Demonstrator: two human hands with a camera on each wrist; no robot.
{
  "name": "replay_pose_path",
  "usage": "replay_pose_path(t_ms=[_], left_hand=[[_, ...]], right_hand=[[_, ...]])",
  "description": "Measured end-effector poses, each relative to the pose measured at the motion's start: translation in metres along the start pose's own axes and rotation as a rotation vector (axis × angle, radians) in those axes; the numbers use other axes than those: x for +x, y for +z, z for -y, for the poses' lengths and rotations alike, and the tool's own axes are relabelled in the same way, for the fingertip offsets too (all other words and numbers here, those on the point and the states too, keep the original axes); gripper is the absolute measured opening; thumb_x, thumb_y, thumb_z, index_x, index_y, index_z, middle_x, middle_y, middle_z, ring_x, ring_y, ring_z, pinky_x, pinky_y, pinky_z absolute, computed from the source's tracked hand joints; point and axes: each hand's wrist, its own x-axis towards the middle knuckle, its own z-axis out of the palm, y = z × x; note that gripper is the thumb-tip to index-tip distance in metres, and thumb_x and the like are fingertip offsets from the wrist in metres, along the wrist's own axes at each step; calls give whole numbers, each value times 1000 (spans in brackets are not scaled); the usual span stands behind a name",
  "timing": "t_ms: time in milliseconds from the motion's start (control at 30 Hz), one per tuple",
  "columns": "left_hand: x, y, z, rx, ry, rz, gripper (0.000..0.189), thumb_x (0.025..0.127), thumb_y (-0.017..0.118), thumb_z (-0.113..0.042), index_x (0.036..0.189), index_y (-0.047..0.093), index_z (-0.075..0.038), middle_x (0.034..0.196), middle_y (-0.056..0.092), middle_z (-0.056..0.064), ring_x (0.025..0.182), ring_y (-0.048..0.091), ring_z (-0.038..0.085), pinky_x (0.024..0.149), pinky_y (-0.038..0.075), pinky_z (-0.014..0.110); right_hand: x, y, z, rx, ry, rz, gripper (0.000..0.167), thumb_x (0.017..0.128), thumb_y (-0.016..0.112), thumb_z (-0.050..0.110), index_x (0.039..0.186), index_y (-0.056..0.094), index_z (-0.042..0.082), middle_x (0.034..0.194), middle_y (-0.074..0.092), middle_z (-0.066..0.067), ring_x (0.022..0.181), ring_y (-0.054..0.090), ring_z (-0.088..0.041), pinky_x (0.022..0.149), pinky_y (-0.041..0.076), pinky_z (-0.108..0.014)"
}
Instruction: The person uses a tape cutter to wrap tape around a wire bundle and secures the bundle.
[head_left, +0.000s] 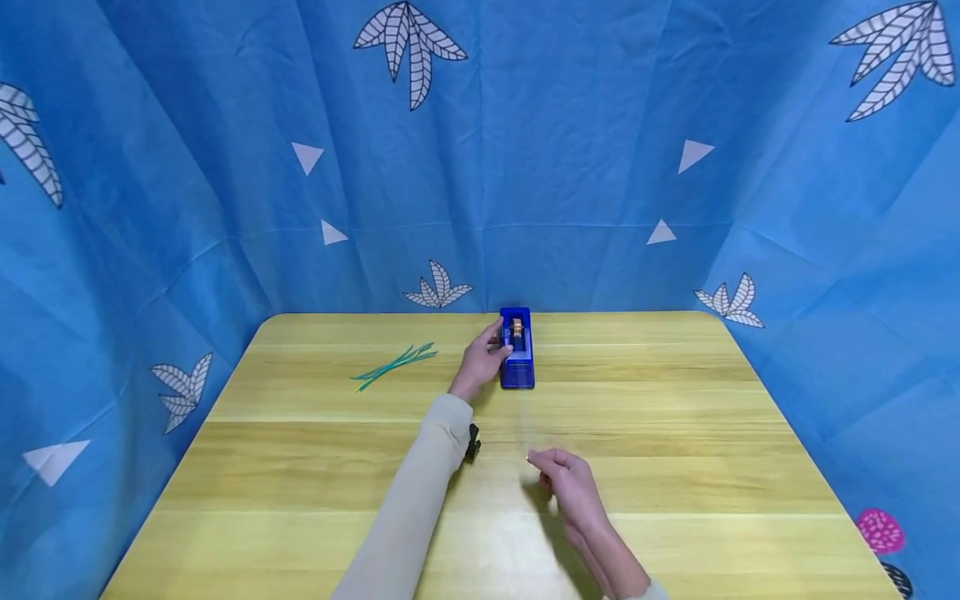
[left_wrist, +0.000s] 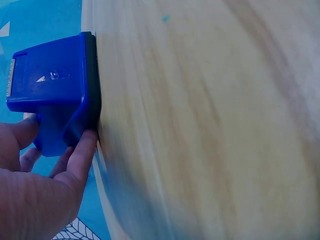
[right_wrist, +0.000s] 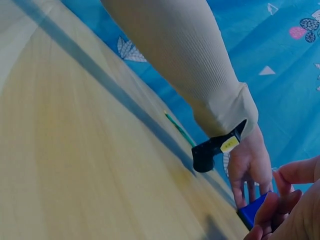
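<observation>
Left grip (head_left: pixel 480 362) on the tape dispenser (head_left: pixel 517 375), right grip (head_left: pixel 573 493) on the strip

What worries me, watching, is the clear strip (head_left: pixel 524 421) that runs between the blue dispenser and the right hand. It is so thin that I can barely make it out. Should it sag or twist, it could fold and stick to itself, or catch on the worktop (head_left: pixel 660 417) below. Pulled at a slant across the toothed edge (left_wrist: pixel 10 77), it might tear early or raggedly. A hard tug, if the left hand's hold were weak, could drag the dispenser out of line; a shove the other way could tip it off, since it sits right at the far edge, beside the blue curtain (head_left: pixel 570 167).

As for where things lie, the dispenser rests on the worktop straight ahead of the person, its tape roll (head_left: pixel 517 327) toward the curtain. The left grip is closed about its left side, thumb and fingers touching it. The right grip, nearer the person and well apart from the dispenser, pinches the strip's free end between thumb and forefinger. Some thin green strips (head_left: pixel 396 363) lie off to the left.
</observation>
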Motion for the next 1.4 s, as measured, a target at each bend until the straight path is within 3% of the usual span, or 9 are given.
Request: replay_pose_path(t_ms=[233, 467, 633, 1000, 1200, 1400], left_hand=[[2, 0, -2, -13, 3, -1, 62, 106, 59, -19, 161, 35, -34, 151, 53, 19, 135, 56, 38, 112, 50, 49], [4, 0, -1, -15, -2, -1, 62, 106, 59, -19, 161, 36, -35, 151, 54, 19, 135, 56, 38, 113, 50, 49], [5, 1, -1, -24, -7, 11, 62, 106, 60, -19, 161, 35, -36, 152, 53, 18, 136, 55, 39, 114, 48, 50], [4, 2, -1, -21, -12, 15, 62, 106, 60, -19, 160, 36, -37, 152, 53, 18, 135, 56, 38, 113, 49, 51], [6, 2, -3, -1, 20, -11, 61, 106, 60, -17, 160, 38, -33, 151, 54, 18, 137, 55, 37, 113, 49, 51], [8, 4, 0, 55, 31, -43, 58, 107, 59, -18, 160, 39, -30, 149, 57, 17, 138, 55, 34, 114, 48, 49]], right_hand=[[-4, -1, 0, -3, 2, 12, 27, 96, 71, 20, 73, 64, 8, 70, 53, 3, 75, 51, -18, 73, 43, -30], [-8, -2, -5, -5, 14, 26, 37, 97, 70, 21, 64, 53, 13, 67, 50, 3, 77, 49, -20, 77, 40, -34], [-10, -2, -5, -8, 18, 23, 29, 97, 70, 20, 71, 62, 9, 67, 50, 3, 76, 50, -19, 77, 42, -32], [-16, -5, -12, -11, 21, 40, 29, 97, 70, 21, 71, 62, 10, 66, 49, 4, 77, 51, -19, 80, 39, -34], [-17, -3, -11, 2, 13, 32, 35, 97, 70, 21, 66, 55, 13, 66, 47, 4, 75, 50, -19, 78, 39, -33], [-21, 1, -14, 6, 25, 38, 32, 97, 70, 21, 68, 60, 11, 65, 47, 4, 75, 50, -18, 80, 38, -33]])
